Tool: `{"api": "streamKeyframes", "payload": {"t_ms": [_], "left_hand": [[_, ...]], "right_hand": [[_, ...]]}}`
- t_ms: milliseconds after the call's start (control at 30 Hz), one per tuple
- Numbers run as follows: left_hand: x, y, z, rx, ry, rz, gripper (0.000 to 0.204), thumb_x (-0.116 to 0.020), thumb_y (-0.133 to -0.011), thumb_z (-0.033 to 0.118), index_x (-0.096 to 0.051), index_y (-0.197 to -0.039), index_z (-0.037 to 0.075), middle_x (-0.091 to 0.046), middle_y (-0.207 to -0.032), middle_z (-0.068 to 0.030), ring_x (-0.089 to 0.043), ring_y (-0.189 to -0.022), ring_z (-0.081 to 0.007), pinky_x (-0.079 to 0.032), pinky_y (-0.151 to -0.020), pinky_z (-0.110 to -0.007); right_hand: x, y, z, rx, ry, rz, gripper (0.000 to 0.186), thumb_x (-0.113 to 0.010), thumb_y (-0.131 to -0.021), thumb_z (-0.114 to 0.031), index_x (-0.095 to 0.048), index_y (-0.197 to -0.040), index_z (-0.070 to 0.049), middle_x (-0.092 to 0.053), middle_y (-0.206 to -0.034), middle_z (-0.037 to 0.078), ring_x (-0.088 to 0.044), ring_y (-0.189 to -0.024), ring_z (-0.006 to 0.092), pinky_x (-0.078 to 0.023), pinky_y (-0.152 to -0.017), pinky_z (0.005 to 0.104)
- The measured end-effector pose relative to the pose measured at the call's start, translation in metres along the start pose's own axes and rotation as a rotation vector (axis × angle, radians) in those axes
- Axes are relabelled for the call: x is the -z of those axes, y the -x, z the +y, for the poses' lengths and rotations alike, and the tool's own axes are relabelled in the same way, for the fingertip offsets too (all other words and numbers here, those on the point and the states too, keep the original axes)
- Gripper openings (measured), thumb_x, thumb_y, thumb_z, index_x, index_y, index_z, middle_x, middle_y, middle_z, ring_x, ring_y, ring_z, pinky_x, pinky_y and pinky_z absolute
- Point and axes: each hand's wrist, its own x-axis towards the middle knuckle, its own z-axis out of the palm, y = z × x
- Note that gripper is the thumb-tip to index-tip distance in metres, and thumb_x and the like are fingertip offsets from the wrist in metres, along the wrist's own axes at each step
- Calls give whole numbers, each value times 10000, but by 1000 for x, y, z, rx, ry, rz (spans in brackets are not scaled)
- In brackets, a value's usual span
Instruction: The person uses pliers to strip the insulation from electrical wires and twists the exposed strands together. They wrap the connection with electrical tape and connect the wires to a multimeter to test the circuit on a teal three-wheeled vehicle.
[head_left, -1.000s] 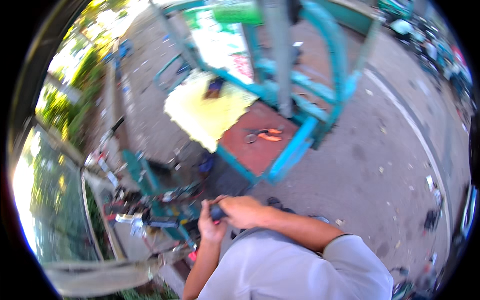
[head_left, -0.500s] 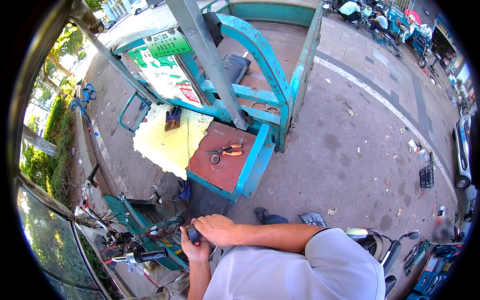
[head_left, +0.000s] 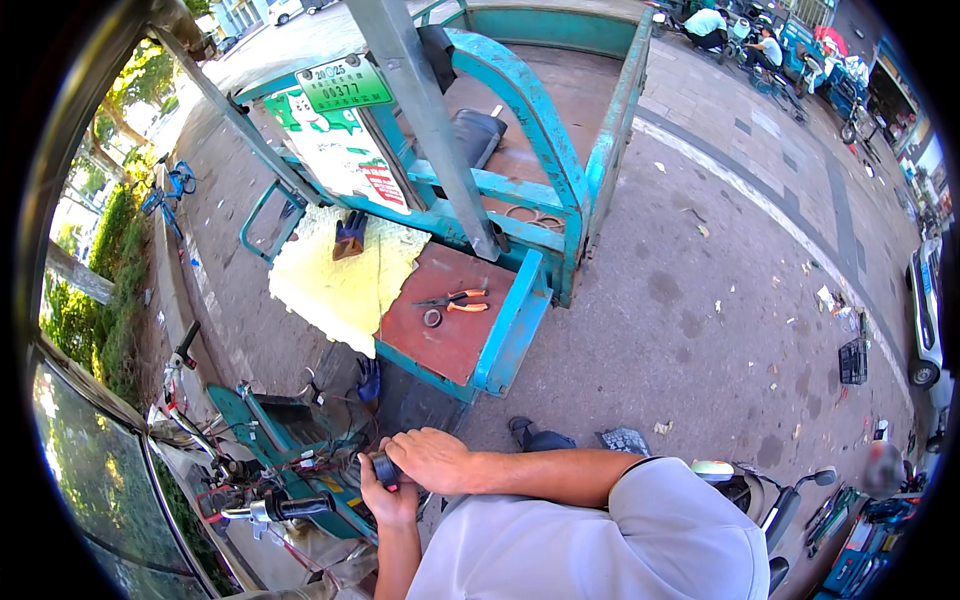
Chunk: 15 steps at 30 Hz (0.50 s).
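Note:
In front of my body both hands are together at the wiring. My left hand (head_left: pixel 390 502) is closed around a short black cylindrical part (head_left: pixel 384 468), its palm side up. From the right, my right hand (head_left: pixel 430 460) bends over the same part, fingers curled against it. The fingertips of the right hand are partly hidden, and the part's exact kind is not clear. Just left of my hands, loose thin wires (head_left: pixel 335 455) hang about the teal front frame of a cargo tricycle. A handlebar with a black grip (head_left: pixel 305 508) lies beside them.
On the tricycle's red-brown seat board (head_left: pixel 440 350) lie orange-handled pliers (head_left: pixel 462 302) and a small dark ring-shaped roll (head_left: pixel 432 318). Yellow sheeting (head_left: pixel 340 285) holds a work glove (head_left: pixel 349 236); another glove (head_left: pixel 369 380) hangs below. A scooter (head_left: pixel 760 500) stands at right.
The view has shifted slightly. Both hands stay on the black part, with only a small change in finger position.

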Motion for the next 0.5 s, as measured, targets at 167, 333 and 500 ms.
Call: {"api": "streamKeyframes", "payload": {"t_ms": [167, 333, 500], "left_hand": [[-11, 6, 4, -9, -63, 89, 378, -496, -1072, 443, -637, -1047, 93, -671, -1243, -136, -610, -1211, -305, -452, -1092, -535], [-9, -4, 1, 46, -34, 16, 318, -502, -1083, 375, -614, -996, 91, -702, -1167, -145, -663, -1074, -271, -521, -961, -445], [-15, 6, -1, 19, -5, 108, 366, -409, -1114, 354, -597, -991, 64, -666, -1272, -196, -659, -1108, -306, -511, -1007, -461]], "right_hand": [[3, -11, -2, 30, 83, -82, 246, -580, -895, -164, -633, -1073, -2, -686, -921, 154, -721, -819, 308, -575, -693, 428], [26, -10, 3, -57, -110, -129, 340, -709, -787, -88, -607, -1090, 27, -665, -987, 196, -693, -902, 375, -559, -746, 479], [26, -10, 3, -132, -252, -314, 384, -731, -875, -205, -596, -1140, 36, -669, -1065, 227, -680, -980, 414, -544, -840, 505]]}}
